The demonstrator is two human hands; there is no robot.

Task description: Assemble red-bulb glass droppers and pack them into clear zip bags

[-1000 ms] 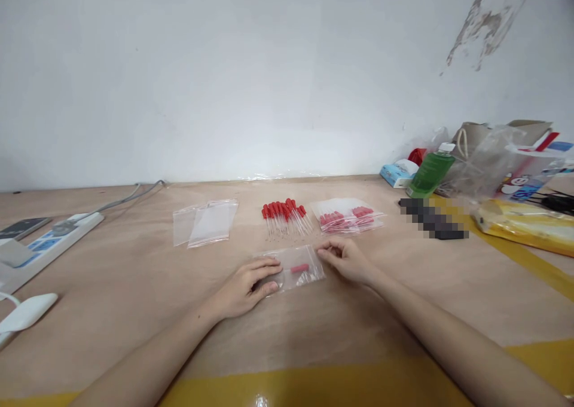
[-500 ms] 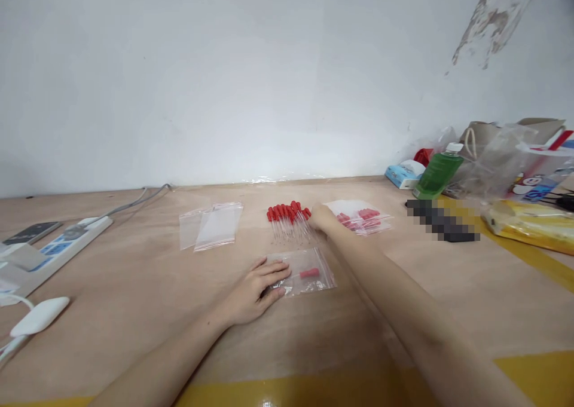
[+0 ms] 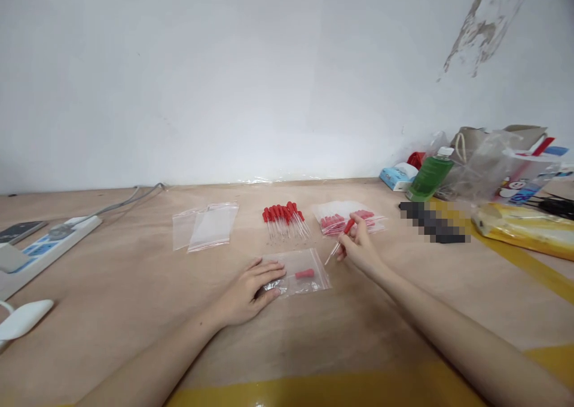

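My left hand lies flat with fingers spread over the left part of a clear zip bag. Inside that bag is one glass dropper with a red rubber bulb. Just right of the bag's opening, my right hand pinches another dropper by its red bulb, its glass tip slanting down to the left. A pile of droppers lies behind the bag, red bulbs toward the wall. Behind my right hand, filled bags are stacked, with red bulbs showing through.
Flat bags lie at the left rear. A power strip and phone are farther left. On the right stand a green bottle, a tissue pack, a blurred dark item and a yellow package.
My right hand has come back from beside the pile toward the bag's opening, now with a dropper in its fingers. My left hand stays on the bag. The view has shifted slightly.
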